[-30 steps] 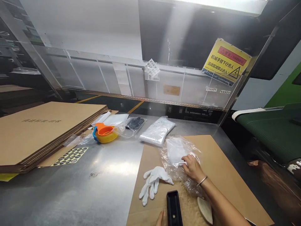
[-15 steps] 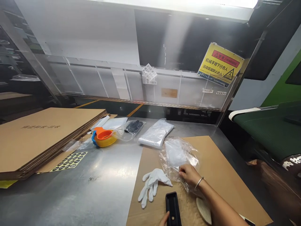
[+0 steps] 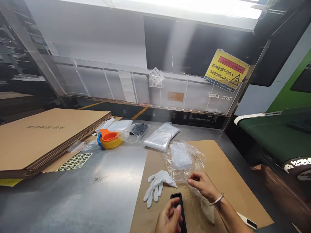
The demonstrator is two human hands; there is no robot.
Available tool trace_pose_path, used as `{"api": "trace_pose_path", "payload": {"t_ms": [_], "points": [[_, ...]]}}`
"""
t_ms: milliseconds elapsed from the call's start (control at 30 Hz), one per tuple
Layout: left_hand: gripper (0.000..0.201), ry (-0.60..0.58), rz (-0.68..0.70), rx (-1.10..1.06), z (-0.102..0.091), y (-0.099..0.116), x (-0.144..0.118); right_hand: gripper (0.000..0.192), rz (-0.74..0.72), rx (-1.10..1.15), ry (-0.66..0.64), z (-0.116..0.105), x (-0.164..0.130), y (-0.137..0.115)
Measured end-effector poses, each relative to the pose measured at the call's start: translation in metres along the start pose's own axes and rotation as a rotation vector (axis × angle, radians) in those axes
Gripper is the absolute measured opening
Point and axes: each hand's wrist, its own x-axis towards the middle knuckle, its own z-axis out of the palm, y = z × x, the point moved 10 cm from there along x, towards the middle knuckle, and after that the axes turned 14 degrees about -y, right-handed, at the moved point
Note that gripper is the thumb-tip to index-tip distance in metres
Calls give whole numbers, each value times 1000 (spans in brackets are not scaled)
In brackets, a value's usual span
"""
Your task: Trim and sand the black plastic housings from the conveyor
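L hand (image 3: 168,217) gripping black tray (image 3: 178,207); R hand (image 3: 203,186) pinching clear plastic bag (image 3: 183,160) edge. White glove (image 3: 157,184) just left of R hand.

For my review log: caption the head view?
Left hand grips black case; right hand pinches clear bag.

The left hand (image 3: 168,217) covers much of the black case (image 3: 179,207), and both run off the bottom edge. The clear bag (image 3: 183,160) blurs its white contents.
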Motion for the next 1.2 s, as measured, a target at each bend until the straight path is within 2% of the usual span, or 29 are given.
{"api": "trace_pose_path", "payload": {"t_ms": [67,133,233,300,467,567,733,800,833,900,967,1033,1133,1200], "points": [[60,-15,23,-61,11,17,4,20,-21,12,-23,23,-14,-18],[49,-66,57,-80,21,32,5,21,-29,16,-56,45,-25,-31],[37,-50,101,-90,19,40,-1,29,-38,9,-104,64,-34,-42],[36,-12,111,-84,14,37,-8,32,-37,-6,-109,67,-38,-44],[34,25,140,-29,6,30,-20,20,2,-55,-88,70,-45,-42],[35,49,149,5,-1,29,-22,19,31,-93,-86,73,-48,-41],[32,191,164,101,-25,26,-32,23,55,-211,67,59,-53,-43],[26,296,242,221,-34,37,-43,21,48,-298,106,59,-55,-47],[27,355,320,354,-34,49,-51,19,37,-344,100,63,-55,-51],[32,413,525,739,-18,81,-68,15,3,-431,57,75,-55,-58],[29,367,679,1110,8,98,-75,15,-22,-504,21,84,-55,-64],[26,302,690,1290,15,101,-72,16,-25,-558,18,86,-55,-68],[23,322,619,1365,-7,101,-65,20,15,-605,66,79,-58,-63],[26,396,596,1368,-29,100,-66,21,82,-630,119,74,-63,-51]]}}
